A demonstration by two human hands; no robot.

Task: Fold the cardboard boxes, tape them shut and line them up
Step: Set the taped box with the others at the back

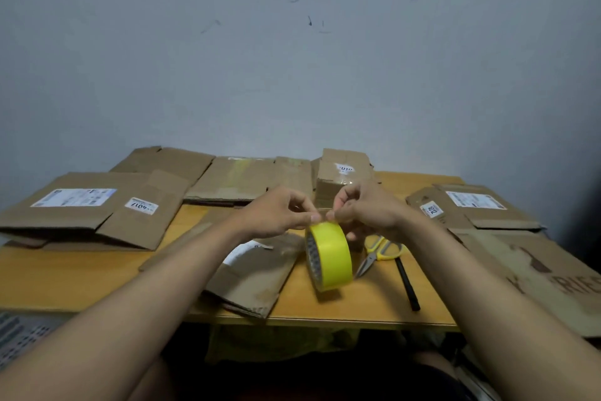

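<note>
On the table (pixel 81 280) I see a flattened box (pixel 81 208) far left. My left hand (pixel 276 215) and right hand (pixel 367 208) curl their fingers, pinching the top of the upright yellow tape roll (pixel 330 256) at centre. Scissors (pixel 379 252) lie just right.

Occlusions and cut-offs, head view.

The flattened box (pixel 257 273) at the table's (pixel 325 312) near edge lies partly under the left forearm, its label half covered. The printed cardboard sheet (pixel 536 273) at the right edge runs out of frame, lettering cut off. Both hands' fingertips meet at the top of the tape roll (pixel 329 256); whether they pinch a tape end cannot be told. Label text is too small to read.
</note>
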